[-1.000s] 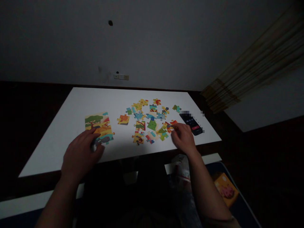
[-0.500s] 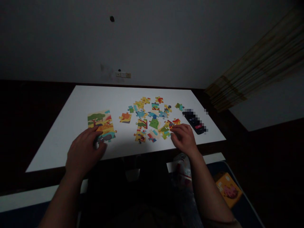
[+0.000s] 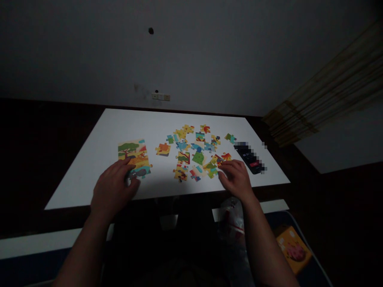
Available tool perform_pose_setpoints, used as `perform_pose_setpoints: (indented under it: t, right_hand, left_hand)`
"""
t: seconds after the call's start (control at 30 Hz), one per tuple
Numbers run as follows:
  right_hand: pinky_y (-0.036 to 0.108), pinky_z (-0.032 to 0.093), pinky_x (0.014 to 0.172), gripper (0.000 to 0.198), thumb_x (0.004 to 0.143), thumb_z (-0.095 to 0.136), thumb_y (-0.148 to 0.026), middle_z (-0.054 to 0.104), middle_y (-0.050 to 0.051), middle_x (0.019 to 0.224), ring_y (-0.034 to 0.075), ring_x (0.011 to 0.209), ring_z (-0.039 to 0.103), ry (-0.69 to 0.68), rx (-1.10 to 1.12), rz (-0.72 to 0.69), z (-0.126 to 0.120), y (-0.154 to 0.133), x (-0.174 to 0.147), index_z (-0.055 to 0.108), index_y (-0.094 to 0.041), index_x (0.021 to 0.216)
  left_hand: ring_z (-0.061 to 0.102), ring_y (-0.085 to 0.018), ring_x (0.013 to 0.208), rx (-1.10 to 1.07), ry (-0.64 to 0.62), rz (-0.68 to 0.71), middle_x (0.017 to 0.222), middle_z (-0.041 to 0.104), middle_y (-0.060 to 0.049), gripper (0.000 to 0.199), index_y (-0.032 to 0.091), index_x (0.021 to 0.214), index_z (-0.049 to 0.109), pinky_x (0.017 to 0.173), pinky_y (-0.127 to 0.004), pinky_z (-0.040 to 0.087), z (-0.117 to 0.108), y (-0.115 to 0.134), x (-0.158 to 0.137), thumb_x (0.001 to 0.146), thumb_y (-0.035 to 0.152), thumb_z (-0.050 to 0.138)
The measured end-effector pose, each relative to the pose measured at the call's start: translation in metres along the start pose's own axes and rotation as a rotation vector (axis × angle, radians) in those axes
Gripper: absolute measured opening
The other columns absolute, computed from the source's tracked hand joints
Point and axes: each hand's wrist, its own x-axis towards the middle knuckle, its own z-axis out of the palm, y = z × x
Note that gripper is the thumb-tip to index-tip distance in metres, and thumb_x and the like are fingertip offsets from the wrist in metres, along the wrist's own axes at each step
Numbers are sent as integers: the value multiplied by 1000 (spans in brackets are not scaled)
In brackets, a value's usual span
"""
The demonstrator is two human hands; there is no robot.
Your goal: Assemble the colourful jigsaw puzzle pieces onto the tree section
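Observation:
My left hand (image 3: pixel 115 185) lies over the lower left of a joined puzzle section (image 3: pixel 133 150), its fingers stretched and apart. A tree and a grey animal show on that section; part of it is hidden under the fingers. My right hand (image 3: pixel 238 178) hovers or rests at the right side of the loose pieces, thumb apart from the bent fingers. Its fingertips are by a red and yellow puzzle piece (image 3: pixel 226 156) and a green and yellow piece (image 3: pixel 212 172). Nearby lie a green piece (image 3: pixel 198 157) and an orange piece (image 3: pixel 163 150).
Several more loose pieces, one a blue piece (image 3: pixel 182 146), spread over the middle of the white table (image 3: pixel 89 159). A black phone (image 3: pixel 247 156) lies at the right. Below the table are a clear plastic bag (image 3: pixel 233 223) and an orange box (image 3: pixel 295 249).
The whole view has shifted slightly, so the table and pieces appear further right. My right hand's fingers have straightened a little. My left hand stays on the joined section.

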Motion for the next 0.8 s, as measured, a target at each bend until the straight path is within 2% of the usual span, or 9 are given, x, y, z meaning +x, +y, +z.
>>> perform_pose_setpoints:
  t: [0.43, 0.8]
  right_hand:
    - [54, 46, 93, 24, 82, 63, -27, 67, 4, 106, 30, 105, 57, 5, 20, 9, 0, 0, 0, 67, -34, 104]
    - [52, 47, 93, 22, 82, 61, -27, 67, 4, 105, 29, 104, 56, 4, 13, 12, 1, 1, 0, 68, -30, 102]
  left_hand:
    - [46, -28, 130, 1, 14, -4, 140, 51, -11, 36, 18, 116, 59, 111, -46, 37, 0, -1, -1, 84, 33, 50]
    - [45, -29, 131, -10, 7, -5, 141, 50, -10, 40, 18, 120, 57, 109, -48, 38, 0, -1, -1, 83, 33, 51]
